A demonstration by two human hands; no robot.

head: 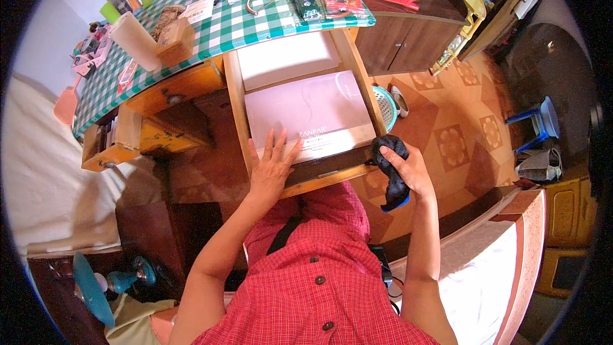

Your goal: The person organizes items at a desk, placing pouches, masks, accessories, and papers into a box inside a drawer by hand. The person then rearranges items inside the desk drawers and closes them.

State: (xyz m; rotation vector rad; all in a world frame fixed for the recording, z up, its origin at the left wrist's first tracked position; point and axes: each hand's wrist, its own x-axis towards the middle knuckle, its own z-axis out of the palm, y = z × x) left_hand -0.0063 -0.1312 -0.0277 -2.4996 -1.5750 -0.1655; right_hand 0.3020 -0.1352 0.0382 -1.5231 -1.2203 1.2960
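A wooden drawer (330, 177) is pulled out from under a table with a green and white checked cover (225, 33). My left hand (274, 165) lies spread, holding nothing, over the near left edge of a pink and white box (306, 100) inside the drawer. Behind that box in the drawer is a white box (287, 57). At the drawer's front right corner, my right hand (411, 165) grips a bunched black cloth (392, 172), which hangs down and shows a bit of blue at its lower end.
A second open drawer (112, 153) juts out at the left. On the table stand a paper roll (134, 40) and a wooden box (176, 42). A turquoise basket (384, 108) and shoes (400, 100) are on the floor, right of the drawer. A blue stool (539, 122) stands farther right.
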